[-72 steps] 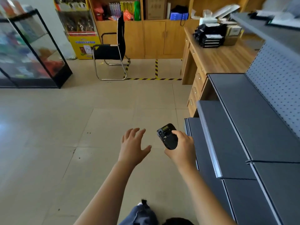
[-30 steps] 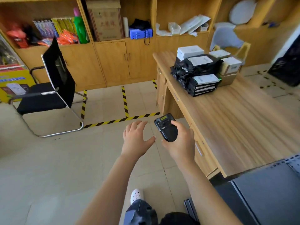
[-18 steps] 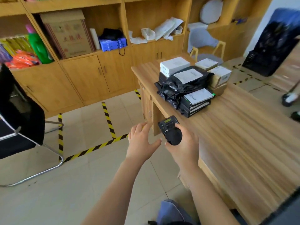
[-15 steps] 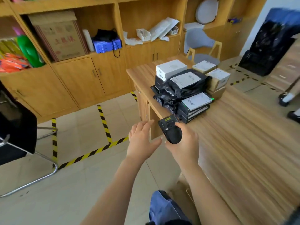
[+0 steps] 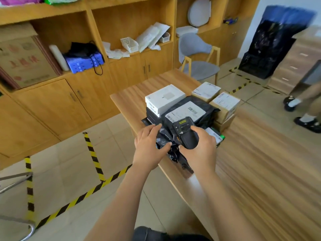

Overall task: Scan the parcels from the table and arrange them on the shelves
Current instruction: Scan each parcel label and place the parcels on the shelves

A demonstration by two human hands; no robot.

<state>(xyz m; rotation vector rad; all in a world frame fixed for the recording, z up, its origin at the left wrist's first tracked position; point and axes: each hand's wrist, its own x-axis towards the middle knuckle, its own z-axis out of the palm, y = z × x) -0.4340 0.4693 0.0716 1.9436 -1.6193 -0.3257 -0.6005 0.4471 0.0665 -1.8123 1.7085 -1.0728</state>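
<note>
Wrapping fingers and thumb around the black handheld scanner [image 5: 185, 134], the right hand [image 5: 199, 150] is holding it screen-up just above the near end of the parcel pile. The left hand [image 5: 149, 150] is reaching in beside it, its fingers [image 5: 152, 127] fairly straight and spread, touching the crumpled edge of the black poly bag [image 5: 187, 110], which is lying on top of the pile with its white label facing up. The pile is sitting towards the far left corner of the wooden table [image 5: 260, 171]. A white box [image 5: 165, 98] is resting on a dark box [image 5: 152, 113] behind the bag, and labelled cardboard boxes [image 5: 225, 101] are standing to its right.
</note>
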